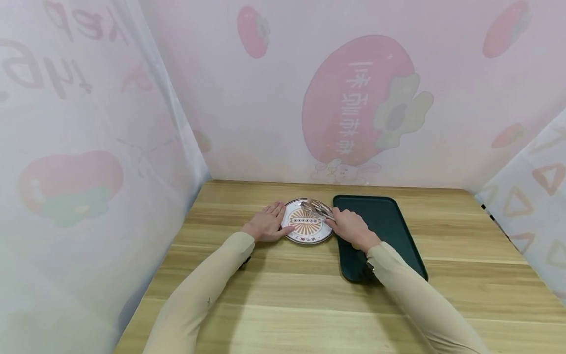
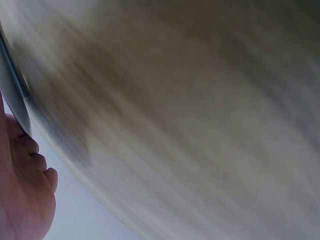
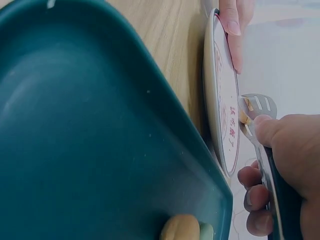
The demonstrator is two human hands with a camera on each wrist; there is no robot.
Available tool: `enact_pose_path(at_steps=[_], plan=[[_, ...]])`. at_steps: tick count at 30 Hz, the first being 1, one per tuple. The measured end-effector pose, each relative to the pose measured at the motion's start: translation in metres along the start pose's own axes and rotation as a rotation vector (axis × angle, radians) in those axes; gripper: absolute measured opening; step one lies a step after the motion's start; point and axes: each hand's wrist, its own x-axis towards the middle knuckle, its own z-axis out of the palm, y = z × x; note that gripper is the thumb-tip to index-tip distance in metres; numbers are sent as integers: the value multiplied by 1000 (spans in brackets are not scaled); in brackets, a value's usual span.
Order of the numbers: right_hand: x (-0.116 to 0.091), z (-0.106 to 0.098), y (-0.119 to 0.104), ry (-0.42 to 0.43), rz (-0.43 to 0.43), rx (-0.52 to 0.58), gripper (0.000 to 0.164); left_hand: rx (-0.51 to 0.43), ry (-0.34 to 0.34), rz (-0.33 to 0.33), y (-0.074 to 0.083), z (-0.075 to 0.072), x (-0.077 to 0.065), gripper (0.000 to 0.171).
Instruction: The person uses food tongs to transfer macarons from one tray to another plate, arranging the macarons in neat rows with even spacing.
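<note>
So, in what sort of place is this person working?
Probably a small booth prepared for food handling or filming, though the pictures cannot confirm it: printed sheets stand around a wooden table, which bears a plate and a tray.

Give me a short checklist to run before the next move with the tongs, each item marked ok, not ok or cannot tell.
1. Right grip secure on the tongs: ok, fingers curled round them.
2. Left grip at the plate: ok, it touches the rim.
3. Tongs' heads above the plate: ok.
4. Tan piece at the tongs' heads firmly held: cannot tell.
5. Plate and tray apart: cannot tell, their edges look very close.
6. Tray fully visible from the head view: not ok, the right sleeve hides part.
</note>
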Motion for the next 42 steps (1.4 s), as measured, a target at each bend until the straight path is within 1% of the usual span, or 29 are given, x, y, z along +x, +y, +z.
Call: enact_pose_path(at_steps=[4, 9, 13, 16, 23, 28, 31, 35, 39, 42], plan=[[5, 3, -3, -16, 8, -5, 36, -2, -2, 4, 1, 0, 0, 94], [9, 6, -7, -2, -7, -16, 38, 2, -3, 0, 2, 0, 1, 94], [10, 6, -9, 7, -17, -25, 36, -4, -3, -3, 3, 0, 2, 94], [10, 7, -10, -5, -12, -28, 35, -3, -8, -3, 4, -1, 1, 94], [11, 7, -11, -22, 3, -55, 38, 2, -13, -1, 5, -4, -1, 93], [10, 2, -11, -16, 26, -43, 44, -8, -12, 3, 4, -5, -2, 93], [8, -2, -9, -29, 37, -9, 46, -16, -11, 1, 3, -5, -2, 93], [3, -9, -7, -49, 37, 36, 41, -16, -15, -8, 3, -3, 0, 94], [-5, -18, -5, -55, 23, 40, 35, -13, -18, -13, 3, -2, 0, 95], [-11, -25, -2, -57, 22, 30, 35, -15, -18, -10, 3, -3, 1, 96]])
